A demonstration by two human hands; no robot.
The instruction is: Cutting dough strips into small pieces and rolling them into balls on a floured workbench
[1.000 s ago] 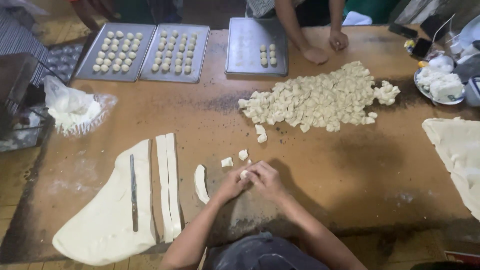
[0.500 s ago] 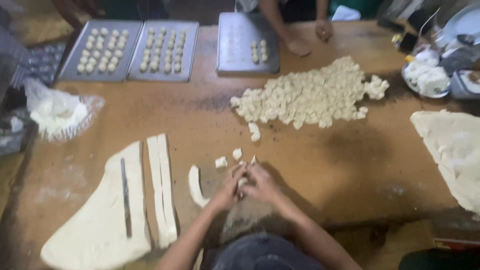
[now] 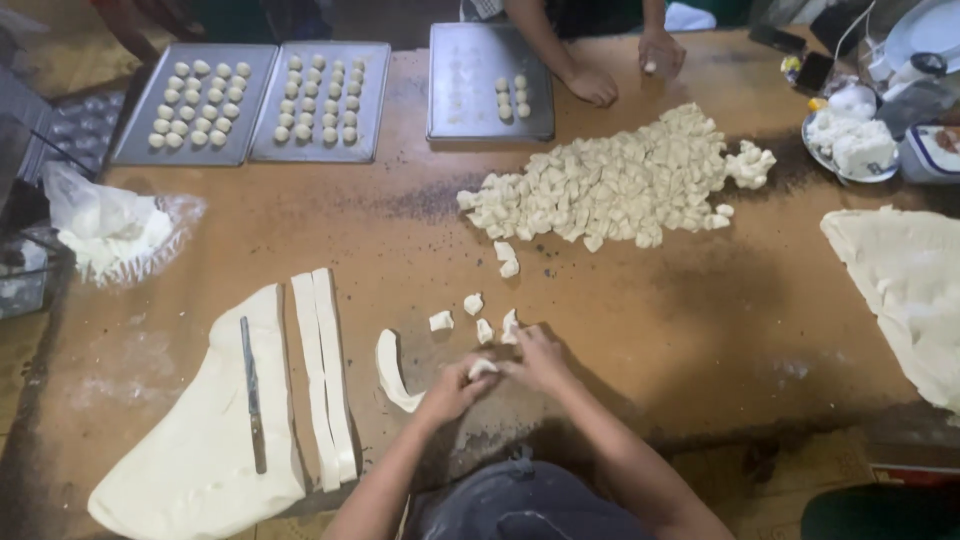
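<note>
Compared with the pictures a moment earlier, the two hands have stayed together at the near edge of the bench [image 3: 700, 330], and a small dough piece [image 3: 483, 368] now shows between them: the left hand [image 3: 455, 385] and the right hand [image 3: 538, 358] both pinch it with their fingers closed around it, right beside the end of a curved dough strip [image 3: 390, 372] lying on the bench. That suggests another bit has been torn from the strip, which looks shorter at the hands' end. Just beyond the hands lie a few loose cut pieces [image 3: 474, 303], and farther out a big heap of pieces [image 3: 610, 185]. To the left, a rolled dough sheet [image 3: 190, 440] carries a knife [image 3: 252, 395], with two long straight strips [image 3: 325, 370] beside it. At the far edge stand three metal trays [image 3: 190, 155] with small dough balls, and another person's hands [image 3: 595, 85] rest by the third. A bag of flour [image 3: 105, 225] sits at the left, another dough sheet [image 3: 900, 290] at the right. Nothing lies between the hands and the loose pieces.
</note>
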